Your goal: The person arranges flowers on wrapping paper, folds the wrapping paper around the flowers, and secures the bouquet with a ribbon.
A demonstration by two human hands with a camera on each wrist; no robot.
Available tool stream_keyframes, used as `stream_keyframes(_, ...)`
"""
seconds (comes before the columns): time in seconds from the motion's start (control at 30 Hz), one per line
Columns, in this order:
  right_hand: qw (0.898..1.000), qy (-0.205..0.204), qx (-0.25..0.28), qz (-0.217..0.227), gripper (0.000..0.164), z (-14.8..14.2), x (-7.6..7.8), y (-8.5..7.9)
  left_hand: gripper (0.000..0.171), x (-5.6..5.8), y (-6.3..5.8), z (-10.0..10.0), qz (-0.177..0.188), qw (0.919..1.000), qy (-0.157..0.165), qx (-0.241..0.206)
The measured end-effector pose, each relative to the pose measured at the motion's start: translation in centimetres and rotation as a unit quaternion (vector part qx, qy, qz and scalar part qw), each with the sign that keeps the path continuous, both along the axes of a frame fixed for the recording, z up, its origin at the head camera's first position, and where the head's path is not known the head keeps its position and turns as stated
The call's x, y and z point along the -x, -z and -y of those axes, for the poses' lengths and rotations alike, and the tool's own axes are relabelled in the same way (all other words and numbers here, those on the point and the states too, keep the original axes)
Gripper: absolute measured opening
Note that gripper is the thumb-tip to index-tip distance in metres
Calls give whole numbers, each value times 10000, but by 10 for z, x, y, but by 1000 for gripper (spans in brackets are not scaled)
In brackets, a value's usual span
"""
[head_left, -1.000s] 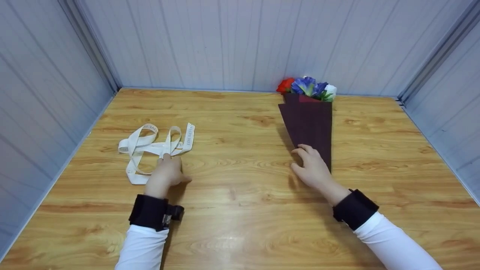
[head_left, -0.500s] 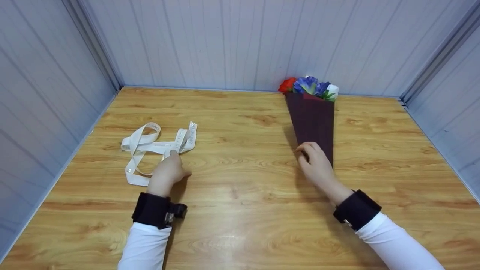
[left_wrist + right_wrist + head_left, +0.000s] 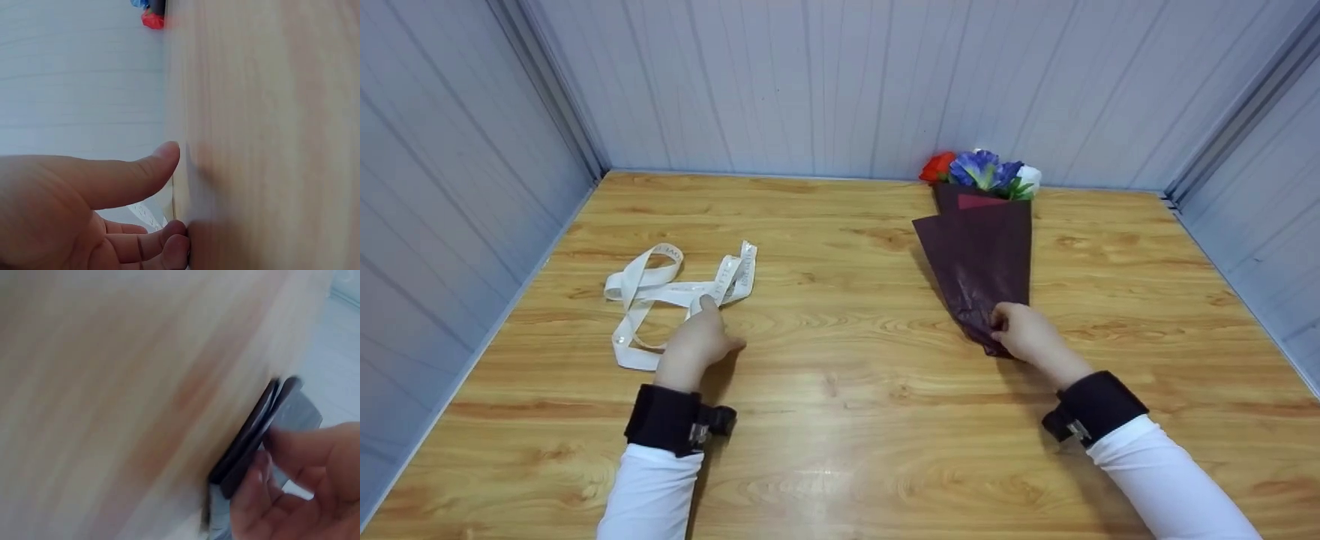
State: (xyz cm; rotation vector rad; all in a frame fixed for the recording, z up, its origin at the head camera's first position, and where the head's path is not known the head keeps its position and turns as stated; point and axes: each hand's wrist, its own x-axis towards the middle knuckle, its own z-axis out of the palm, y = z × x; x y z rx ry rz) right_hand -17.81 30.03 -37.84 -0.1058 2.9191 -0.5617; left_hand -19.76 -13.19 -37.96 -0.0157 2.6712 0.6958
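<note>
A bouquet (image 3: 982,255) in dark maroon wrapping paper lies at the right of the table in the head view, with red, blue and white flowers at its far end. The right hand (image 3: 1030,335) pinches the paper's near, narrow end; in the right wrist view, thumb and fingers (image 3: 259,467) meet at a dark folded edge. On the left, a loosely looped white ribbon (image 3: 660,292) with printed letters lies on the wood. The left hand (image 3: 697,345) rests its fingertips by the ribbon's near loops. Its thumb (image 3: 132,177) points out straight, away from the fingers.
The wood-grain table (image 3: 825,420) meets a pale panel wall (image 3: 780,90) at the back, close behind the flowers. More panels stand at the left (image 3: 442,217) and right. Black bands (image 3: 664,420) with small cameras circle both wrists.
The right hand has moved from the bouquet's left side toward its near end, where it now pinches the paper. A paper flap spreads out to the left again. The left hand has barely moved.
</note>
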Motion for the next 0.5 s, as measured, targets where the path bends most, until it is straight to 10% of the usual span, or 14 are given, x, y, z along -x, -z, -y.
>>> stream_keyframes(0.5, 9939, -697, -670, -539, 37, 4, -1, 12, 94, 3, 4, 5, 96, 9997, 129, -171)
